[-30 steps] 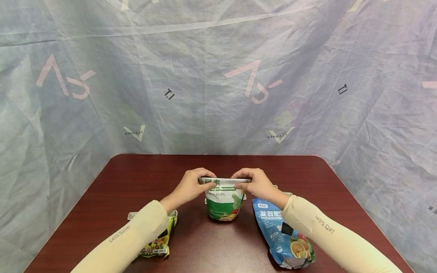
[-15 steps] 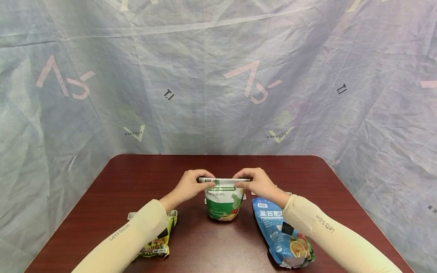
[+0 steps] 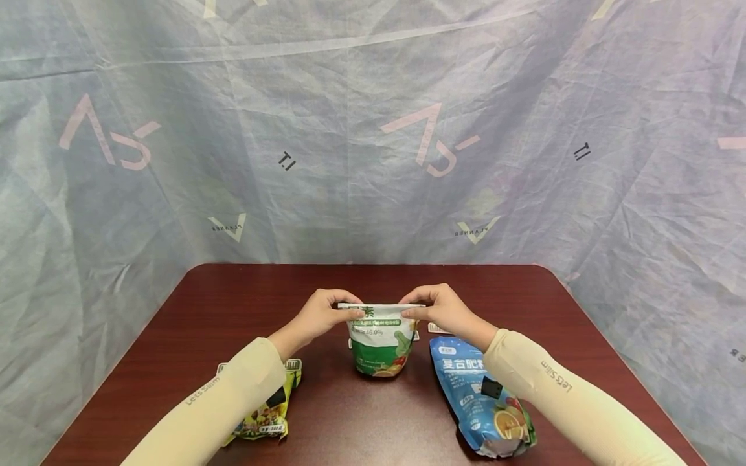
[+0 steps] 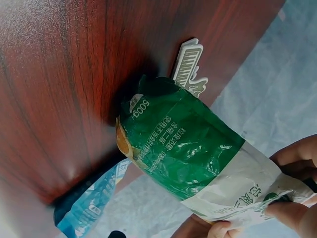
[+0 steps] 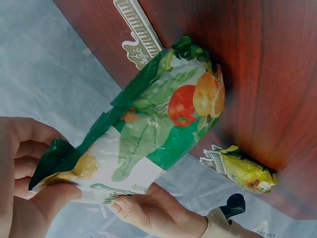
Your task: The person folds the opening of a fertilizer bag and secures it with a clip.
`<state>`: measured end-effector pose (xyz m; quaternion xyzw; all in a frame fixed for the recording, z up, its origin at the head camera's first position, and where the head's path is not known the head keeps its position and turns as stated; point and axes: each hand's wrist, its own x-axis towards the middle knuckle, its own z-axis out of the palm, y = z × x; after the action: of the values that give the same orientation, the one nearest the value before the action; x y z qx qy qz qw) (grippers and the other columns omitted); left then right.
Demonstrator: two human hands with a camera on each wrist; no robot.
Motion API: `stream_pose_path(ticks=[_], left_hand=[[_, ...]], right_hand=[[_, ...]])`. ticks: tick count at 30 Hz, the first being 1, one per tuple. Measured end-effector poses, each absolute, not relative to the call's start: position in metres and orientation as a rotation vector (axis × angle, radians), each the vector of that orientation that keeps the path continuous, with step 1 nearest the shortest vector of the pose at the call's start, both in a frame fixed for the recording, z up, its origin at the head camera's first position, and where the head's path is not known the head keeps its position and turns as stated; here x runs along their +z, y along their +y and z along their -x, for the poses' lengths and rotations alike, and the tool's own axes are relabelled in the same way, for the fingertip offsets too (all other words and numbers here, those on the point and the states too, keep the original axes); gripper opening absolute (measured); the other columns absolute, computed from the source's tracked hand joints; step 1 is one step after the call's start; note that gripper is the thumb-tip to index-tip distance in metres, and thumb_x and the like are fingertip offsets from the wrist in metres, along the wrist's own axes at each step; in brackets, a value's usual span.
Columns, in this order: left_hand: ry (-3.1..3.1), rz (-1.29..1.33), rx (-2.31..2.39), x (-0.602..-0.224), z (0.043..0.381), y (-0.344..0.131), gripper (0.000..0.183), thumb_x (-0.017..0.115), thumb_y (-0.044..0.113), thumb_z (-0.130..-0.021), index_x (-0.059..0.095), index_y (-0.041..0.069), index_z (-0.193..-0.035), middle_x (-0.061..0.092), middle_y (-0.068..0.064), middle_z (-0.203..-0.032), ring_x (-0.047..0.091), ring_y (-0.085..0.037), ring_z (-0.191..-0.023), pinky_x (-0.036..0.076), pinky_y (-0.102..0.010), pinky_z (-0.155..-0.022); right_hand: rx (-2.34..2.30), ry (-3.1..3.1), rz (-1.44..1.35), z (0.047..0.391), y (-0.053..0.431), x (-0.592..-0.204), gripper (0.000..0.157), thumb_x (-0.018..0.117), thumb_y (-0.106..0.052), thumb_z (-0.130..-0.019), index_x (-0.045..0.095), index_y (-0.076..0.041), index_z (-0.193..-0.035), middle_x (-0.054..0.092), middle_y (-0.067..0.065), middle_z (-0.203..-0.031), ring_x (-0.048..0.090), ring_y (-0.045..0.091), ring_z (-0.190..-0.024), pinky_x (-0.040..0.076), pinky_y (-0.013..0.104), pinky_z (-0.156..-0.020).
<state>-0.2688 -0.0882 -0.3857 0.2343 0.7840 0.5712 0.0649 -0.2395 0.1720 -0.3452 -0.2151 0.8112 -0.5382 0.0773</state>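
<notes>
The left hand and right hand are pinching opposite ends of a green-and-white bag's top edge, keeping it upright between a yellow bag and a blue bag, both lying on the table.

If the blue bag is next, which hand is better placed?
Probably the right hand: the blue bag lies on its side; the left hand is farther. Both pinch the green bag by its top.
</notes>
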Motion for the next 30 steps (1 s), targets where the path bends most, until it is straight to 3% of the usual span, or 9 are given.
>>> stream_pose_path(ticks=[11, 15, 20, 30], left_hand=[[2.273, -0.666, 1.79, -0.394, 0.274, -0.096, 0.027, 0.074, 0.022, -0.078, 0.07, 0.005, -0.098, 0.065, -0.002, -0.084, 0.058, -0.017, -0.077, 0.049, -0.032, -0.068], [2.185, -0.632, 1.832, -0.394, 0.275, -0.099, 0.028, 0.074, 0.019, -0.078, 0.068, 0.002, -0.1, 0.065, -0.002, -0.081, 0.06, -0.016, -0.077, 0.051, -0.036, -0.072], [2.036, -0.585, 1.908, -0.394, 0.275, -0.1, 0.029, 0.071, 0.01, -0.079, 0.065, -0.006, -0.103, 0.064, -0.005, -0.083, 0.062, -0.015, -0.082, 0.049, -0.043, -0.082], [1.92, -0.534, 1.981, -0.398, 0.277, -0.101, 0.018, 0.069, 0.004, -0.08, 0.067, -0.003, -0.097, 0.064, -0.006, -0.086, 0.063, -0.015, -0.083, 0.051, -0.038, -0.08]], right_hand=[[-1.729, 2.282, 0.599, 0.26, 0.186, -0.37, 0.026, 0.071, -0.017, -0.08, 0.068, -0.002, -0.101, 0.067, 0.011, -0.091, 0.063, 0.026, -0.081, 0.053, 0.038, -0.07], [-1.759, 2.257, 0.598, 0.263, 0.189, -0.372, 0.027, 0.071, -0.016, -0.08, 0.068, 0.001, -0.101, 0.067, 0.011, -0.089, 0.064, 0.026, -0.08, 0.052, 0.042, -0.071], [-1.836, 2.142, 0.54, 0.264, 0.194, -0.372, 0.029, 0.071, -0.012, -0.08, 0.066, 0.006, -0.102, 0.066, 0.012, -0.092, 0.064, 0.025, -0.083, 0.047, 0.051, -0.082], [-1.972, 1.943, 0.42, 0.263, 0.196, -0.374, 0.011, 0.068, -0.005, -0.081, 0.071, -0.004, -0.091, 0.065, 0.008, -0.092, 0.063, 0.021, -0.086, 0.05, 0.04, -0.082]])
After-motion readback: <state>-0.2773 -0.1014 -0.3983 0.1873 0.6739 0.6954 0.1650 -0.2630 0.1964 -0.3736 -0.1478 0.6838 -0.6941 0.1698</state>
